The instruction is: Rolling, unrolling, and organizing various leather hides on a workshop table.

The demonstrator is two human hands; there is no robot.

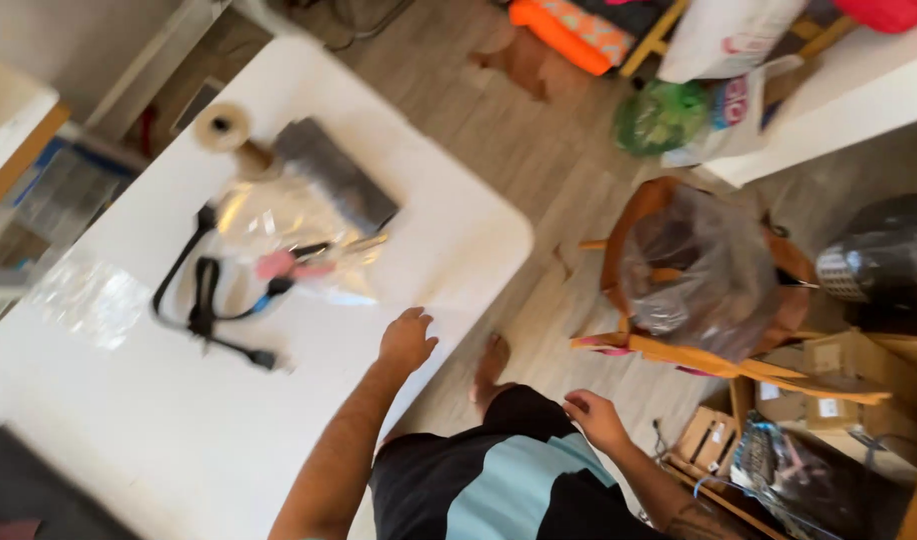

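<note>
I see my left hand (407, 340) resting loose, fingers curled, on the edge of the white table (179, 420) — holding nothing. My right hand (594, 418) hangs open by my hip, empty. Nearest the left hand lies a clear plastic bag (294, 235) with pink-handled scissors (294, 262), beside a black cable (207, 305) and a twine spool (224, 127). Cardboard boxes (839, 375) with pale labels sit right, on wood-plank floor (539, 150).
</note>
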